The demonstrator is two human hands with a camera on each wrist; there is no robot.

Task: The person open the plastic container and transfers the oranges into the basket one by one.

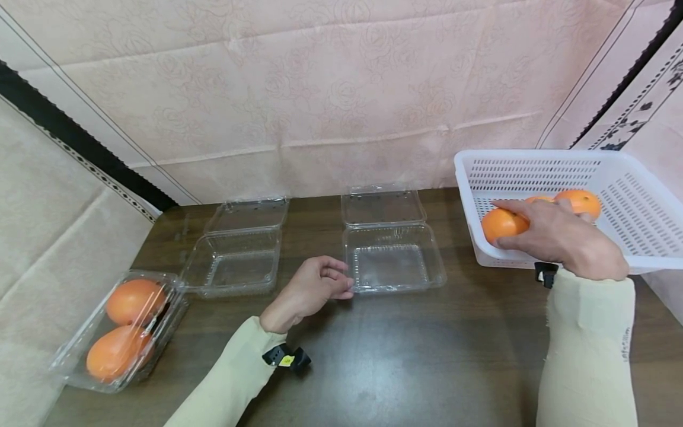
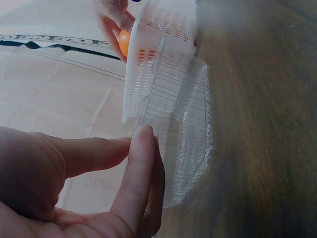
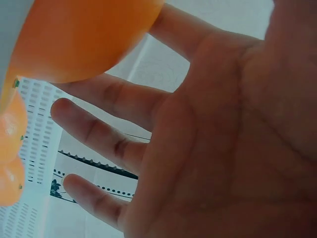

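Note:
My left hand (image 1: pixel 311 289) pinches the near left rim of an open clear plastic clamshell box (image 1: pixel 392 258), whose lid lies folded back behind it. The left wrist view shows thumb and fingertips meeting at the edge of that box (image 2: pixel 181 134). Over on the right, my right hand (image 1: pixel 560 235) reaches into a white slotted basket (image 1: pixel 482 256) and grips an orange (image 1: pixel 500 225) at its near left side. Up close, the orange (image 3: pixel 84 39) sits against the thumb and forefinger, while the other fingers extend away from it. More oranges (image 1: pixel 578 203) lie behind the hand, partly hidden.
Left of the pinched box stands a second open clear box (image 1: pixel 240 261). A closed clear box (image 1: pixel 152 356) with two oranges inside sits at the table's left edge. Patterned pale cloth (image 1: pixel 341 95) hangs behind the dark wooden table (image 1: pixel 405 362).

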